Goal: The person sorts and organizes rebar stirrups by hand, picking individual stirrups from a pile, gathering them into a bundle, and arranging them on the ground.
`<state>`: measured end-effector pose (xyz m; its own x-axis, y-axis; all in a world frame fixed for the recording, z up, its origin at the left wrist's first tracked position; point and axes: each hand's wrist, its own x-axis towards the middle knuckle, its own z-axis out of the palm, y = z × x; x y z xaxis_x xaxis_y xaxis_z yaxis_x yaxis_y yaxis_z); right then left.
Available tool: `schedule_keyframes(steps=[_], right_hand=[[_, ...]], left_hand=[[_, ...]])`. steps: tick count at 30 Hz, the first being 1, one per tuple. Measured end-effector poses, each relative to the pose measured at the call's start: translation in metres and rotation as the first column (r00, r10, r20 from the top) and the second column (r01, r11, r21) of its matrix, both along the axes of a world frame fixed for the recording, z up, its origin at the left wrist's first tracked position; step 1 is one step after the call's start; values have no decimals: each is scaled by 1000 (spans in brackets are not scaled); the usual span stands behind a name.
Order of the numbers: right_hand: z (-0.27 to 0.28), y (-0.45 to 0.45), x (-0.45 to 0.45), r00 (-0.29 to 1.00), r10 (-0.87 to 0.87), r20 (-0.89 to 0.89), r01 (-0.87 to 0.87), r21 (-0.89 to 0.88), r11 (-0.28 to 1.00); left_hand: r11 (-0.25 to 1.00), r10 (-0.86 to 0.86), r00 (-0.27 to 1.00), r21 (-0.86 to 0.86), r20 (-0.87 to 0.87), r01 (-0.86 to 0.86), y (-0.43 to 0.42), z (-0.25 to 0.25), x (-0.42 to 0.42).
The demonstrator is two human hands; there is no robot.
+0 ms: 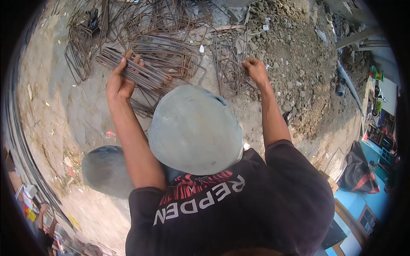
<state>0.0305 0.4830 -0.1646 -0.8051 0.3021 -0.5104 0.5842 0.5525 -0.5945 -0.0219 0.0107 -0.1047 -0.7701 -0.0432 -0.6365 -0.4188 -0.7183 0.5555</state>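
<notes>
My left hand (121, 81) is closed round a bundle of rusty bent steel bar stirrups (147, 76), thumb and fingers on its left part. Beneath and behind that bundle lies a stack of similar stirrups (164, 53). To the right, my right hand (255, 70) has its fingers pinched together at the right edge of a smaller group of upright-looking stirrups (228, 70). What exactly sits between those fingertips is too small to tell. My knees, in grey-blue trousers (194, 132), are bent in front of my dark printed shirt (239, 205).
A tangle of bent rods (141, 17) spreads at the back. Loose soil and rubble (294, 64) lie on the right, with a grey pipe (351, 87) beyond. Long black bars (25, 162) run along the left. Another person's arm (42, 215) shows at the lower left.
</notes>
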Motion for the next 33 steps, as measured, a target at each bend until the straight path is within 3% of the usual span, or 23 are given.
schedule_keyframes(steps=[2, 5, 6, 9, 12, 16, 19, 22, 23, 26, 29, 31, 33], right_hand=[[8, 27, -6, 997, -73, 20, 75, -100, 992], [15, 23, -1, 978, -83, -189, 85, 6, 996], [14, 22, 6, 980, -10, -197, 26, 78, 997], [14, 19, 45, 942, 293, -163, -237, 296, 926], [15, 17, 70, 906, 414, 87, -420, 306, 855], [14, -1, 74, 943, 333, -12, -307, 358, 882], [22, -29, 84, 895, 444, 44, -417, 432, 799], [-21, -25, 128, 825, 565, 0, -416, 677, 607], [-20, -25, 134, 857, 513, 45, -431, 608, 666], [-28, -13, 138, 802, 596, -31, -499, 512, 699], [-3, -3, 117, 863, 490, -120, -385, 470, 794], [20, 11, 85, 929, 309, -205, -194, 442, 876], [46, 26, 41, 932, 322, -165, -196, 518, 833]], left_hand=[[1000, 8, 1000, 4, 3, -8, 1, 0, -4], [1000, -4, 1000, -3, 13, 4, 0, -6, -4], [1000, -11, 1000, -9, 6, 12, -1, -8, -6], [1000, -15, 1000, -3, -8, 15, 1, -10, -5], [1000, 1, 1000, 14, -19, -1, 3, -4, -5], [1000, -24, 1000, 13, 3, 24, 5, -8, -6], [1000, -22, 1000, 19, -16, 22, 6, -12, -7], [999, -22, 999, 36, -36, 23, 4, -12, -6], [999, -12, 999, 38, -33, 13, 5, -10, -6], [999, 3, 1000, 36, -18, -3, 4, -5, -4], [999, -12, 1000, 40, -11, 12, 5, -8, -6], [1000, -8, 1000, 19, 1, 8, 6, -5, -5], [1000, -6, 1000, 20, -14, 7, 4, -11, -7]])
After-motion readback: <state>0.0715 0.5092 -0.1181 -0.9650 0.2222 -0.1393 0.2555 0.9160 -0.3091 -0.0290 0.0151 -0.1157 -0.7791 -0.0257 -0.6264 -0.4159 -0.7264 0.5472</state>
